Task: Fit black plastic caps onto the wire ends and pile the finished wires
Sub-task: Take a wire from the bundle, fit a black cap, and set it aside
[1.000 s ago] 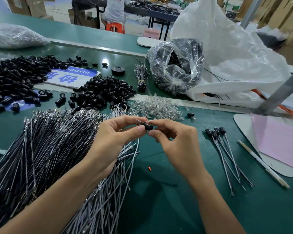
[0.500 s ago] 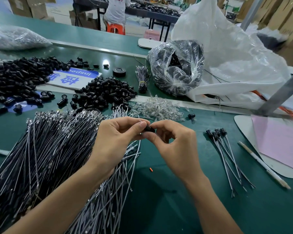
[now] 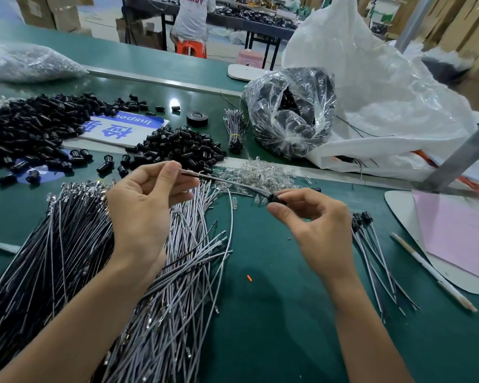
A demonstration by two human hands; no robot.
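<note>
Black caps (image 3: 177, 145), green table (image 3: 274, 327), pink sheet (image 3: 459, 233), seemingly orange speck (image 3: 249, 278)

It was a factory assembly floor: heaped black caps (image 3: 33, 128) beyond the left hand (image 3: 141, 214), stacked cartons (image 3: 53, 9), another seated worker (image 3: 194, 17) behind.

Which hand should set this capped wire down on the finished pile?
Right, probably. The right hand pinches the black cap on the wire and is nearest the finished pile; the left hand pinches the wire's other end, over the uncapped wires.
</note>
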